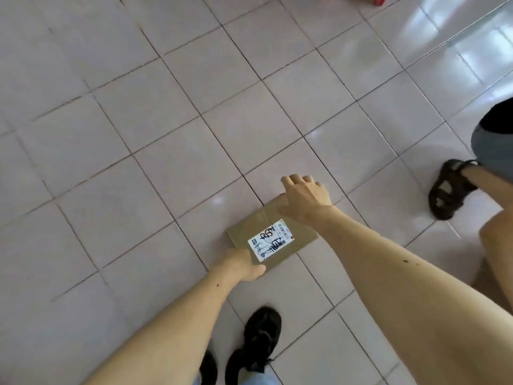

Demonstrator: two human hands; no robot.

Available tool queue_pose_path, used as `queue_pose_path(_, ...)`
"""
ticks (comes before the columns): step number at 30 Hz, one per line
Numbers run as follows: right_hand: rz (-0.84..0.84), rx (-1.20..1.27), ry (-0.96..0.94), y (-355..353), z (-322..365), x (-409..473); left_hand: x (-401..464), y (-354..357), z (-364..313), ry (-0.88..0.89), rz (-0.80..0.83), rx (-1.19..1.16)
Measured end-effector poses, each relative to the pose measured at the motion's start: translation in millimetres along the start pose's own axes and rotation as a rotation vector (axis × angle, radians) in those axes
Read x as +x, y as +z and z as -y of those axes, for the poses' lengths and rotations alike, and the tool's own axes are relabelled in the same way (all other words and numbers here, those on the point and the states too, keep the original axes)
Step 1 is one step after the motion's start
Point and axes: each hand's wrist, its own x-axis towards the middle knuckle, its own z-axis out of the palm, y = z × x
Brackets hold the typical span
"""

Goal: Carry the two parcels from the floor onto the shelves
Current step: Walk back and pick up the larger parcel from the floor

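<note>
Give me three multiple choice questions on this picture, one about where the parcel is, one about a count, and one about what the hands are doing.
1. Where is the parcel?
A. on a shelf
B. on the tiled floor
C. on a chair

2. How many parcels are in view?
A. one
B. two
C. three

3. What are the hands doing?
A. hanging free
B. both at the parcel's ends
C. holding a pen

B: tiles surround the box.
A: only one brown box shows.
B: the left hand is at the near end, the right hand at the far end.
</note>
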Motion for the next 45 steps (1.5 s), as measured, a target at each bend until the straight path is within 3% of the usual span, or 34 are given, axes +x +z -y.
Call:
queue_pose_path(11,0.049,-0.055,-0.055,151,-44,96,138,127,-32,-0.133,0.396,-0.427)
queue_pose_path(18,0.007,0.087,0.025,178,-55,107,163,124,-30,-0.053,0.145,-0.622)
queue_pose_path(24,0.115,0.143,0.113,187,-63,99,172,106,3,-0.064,-0.057,-0.894)
queue_pose_path(27,0.148,0.285,0.132,198,-61,102,174,97,11,-0.165,-0.049,-1.044)
queue_pose_path(31,0.176,0.468,0.103,204,-57,110,181,91,15,-0.156,-0.043,-1.118)
queue_pose_path(38,0.135,0.477,0.082,176,-41,111,167,74,17,-0.072,-0.044,-1.238)
queue_pose_path(45,0.056,0.420,0.012,79,2,87,100,29,28,0.014,-0.168,-1.274)
